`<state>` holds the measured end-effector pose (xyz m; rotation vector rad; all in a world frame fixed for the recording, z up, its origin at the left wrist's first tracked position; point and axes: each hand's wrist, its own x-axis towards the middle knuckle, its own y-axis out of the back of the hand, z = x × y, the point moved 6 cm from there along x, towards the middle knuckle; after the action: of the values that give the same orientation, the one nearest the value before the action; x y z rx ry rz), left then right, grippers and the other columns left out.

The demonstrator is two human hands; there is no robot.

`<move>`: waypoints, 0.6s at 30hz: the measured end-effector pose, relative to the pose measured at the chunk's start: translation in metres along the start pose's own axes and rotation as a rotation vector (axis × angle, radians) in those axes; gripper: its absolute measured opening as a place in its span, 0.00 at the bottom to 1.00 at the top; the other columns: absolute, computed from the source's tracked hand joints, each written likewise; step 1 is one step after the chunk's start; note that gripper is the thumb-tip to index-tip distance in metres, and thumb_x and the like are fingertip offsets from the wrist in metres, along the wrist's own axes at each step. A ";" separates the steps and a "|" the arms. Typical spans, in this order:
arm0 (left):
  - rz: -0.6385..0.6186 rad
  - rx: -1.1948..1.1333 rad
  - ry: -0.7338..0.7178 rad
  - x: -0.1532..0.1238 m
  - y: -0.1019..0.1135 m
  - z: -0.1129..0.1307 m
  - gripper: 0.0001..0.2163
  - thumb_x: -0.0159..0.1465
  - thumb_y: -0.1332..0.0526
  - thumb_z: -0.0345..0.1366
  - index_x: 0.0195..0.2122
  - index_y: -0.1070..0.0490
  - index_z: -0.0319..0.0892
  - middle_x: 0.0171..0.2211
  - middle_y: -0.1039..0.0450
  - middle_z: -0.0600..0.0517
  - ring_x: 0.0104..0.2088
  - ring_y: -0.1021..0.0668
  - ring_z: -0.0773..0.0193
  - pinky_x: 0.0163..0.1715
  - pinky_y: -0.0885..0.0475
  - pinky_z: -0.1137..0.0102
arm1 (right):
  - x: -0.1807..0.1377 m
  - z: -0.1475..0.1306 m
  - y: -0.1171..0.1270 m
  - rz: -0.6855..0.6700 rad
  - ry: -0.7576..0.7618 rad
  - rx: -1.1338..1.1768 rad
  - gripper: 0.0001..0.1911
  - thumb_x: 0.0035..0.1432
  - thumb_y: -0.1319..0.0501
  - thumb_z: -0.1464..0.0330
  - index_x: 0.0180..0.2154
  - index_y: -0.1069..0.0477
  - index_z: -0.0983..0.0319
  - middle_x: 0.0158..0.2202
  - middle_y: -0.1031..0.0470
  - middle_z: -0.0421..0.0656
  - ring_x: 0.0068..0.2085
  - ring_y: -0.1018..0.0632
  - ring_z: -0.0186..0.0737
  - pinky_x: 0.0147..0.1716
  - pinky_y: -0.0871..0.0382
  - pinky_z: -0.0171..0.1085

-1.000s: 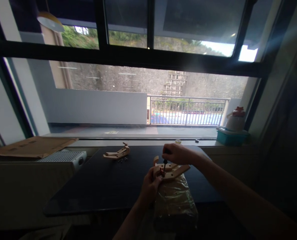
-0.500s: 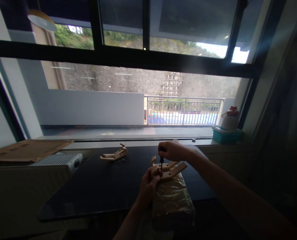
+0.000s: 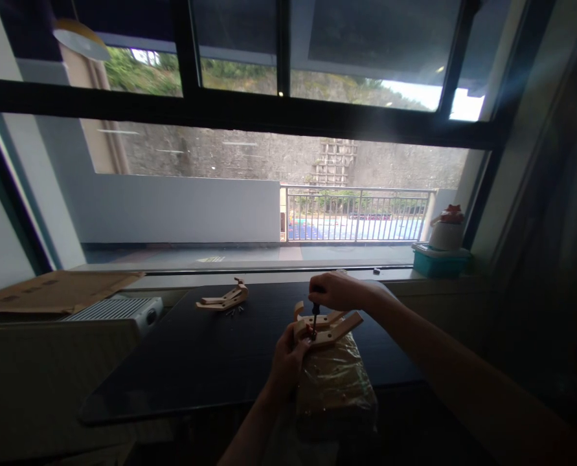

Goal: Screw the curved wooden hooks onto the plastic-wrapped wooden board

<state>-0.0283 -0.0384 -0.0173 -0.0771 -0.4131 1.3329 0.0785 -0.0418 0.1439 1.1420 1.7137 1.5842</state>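
Note:
My right hand [image 3: 335, 290] is closed round the handle of a screwdriver [image 3: 315, 318], which points straight down. Its tip meets a bent wooden piece [image 3: 334, 331] with dark holes, near that piece's curved end. My left hand [image 3: 288, 356] grips the same wooden piece at its curved left end. A second, similar wooden piece [image 3: 320, 320] lies just behind. Both rest on a block wrapped in clear plastic [image 3: 337, 388] at the near side of the dark table [image 3: 195, 369]. The screw under the tip is too small to make out.
Further left on the table lie more bent wooden pieces [image 3: 225, 298] with several small screws [image 3: 236, 311] beside them. A radiator [image 3: 133, 314] with flat cardboard [image 3: 50, 289] stands at the left. On the right sill is a teal box [image 3: 441, 261] with a white container [image 3: 447, 235] on it.
Hardly anything differs. My right hand and the screwdriver have shifted very slightly, while my left hand keeps its hold on the wooden piece.

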 end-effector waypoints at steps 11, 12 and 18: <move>-0.020 -0.012 -0.007 0.003 0.002 -0.004 0.09 0.50 0.36 0.32 0.34 0.28 0.40 0.33 0.25 0.51 0.36 0.26 0.63 0.40 0.33 0.71 | 0.003 0.000 0.006 -0.070 -0.012 0.058 0.13 0.55 0.44 0.63 0.40 0.28 0.62 0.33 0.25 0.42 0.28 0.29 0.31 0.24 0.40 0.30; -0.018 -0.014 -0.005 0.003 0.002 -0.004 0.09 0.50 0.36 0.32 0.34 0.28 0.40 0.33 0.25 0.51 0.36 0.26 0.63 0.40 0.33 0.71 | 0.003 -0.001 0.006 -0.074 0.002 0.064 0.13 0.55 0.45 0.64 0.40 0.28 0.62 0.33 0.25 0.41 0.28 0.29 0.31 0.25 0.40 0.30; -0.008 -0.013 -0.010 -0.002 -0.002 0.004 0.08 0.51 0.37 0.31 0.33 0.29 0.39 0.32 0.25 0.51 0.35 0.27 0.64 0.39 0.34 0.72 | 0.001 -0.004 0.001 -0.027 0.000 0.031 0.12 0.56 0.45 0.63 0.38 0.28 0.62 0.31 0.25 0.41 0.28 0.29 0.31 0.25 0.41 0.30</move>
<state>-0.0275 -0.0412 -0.0135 -0.0794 -0.4301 1.3233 0.0751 -0.0425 0.1456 1.1297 1.7524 1.5464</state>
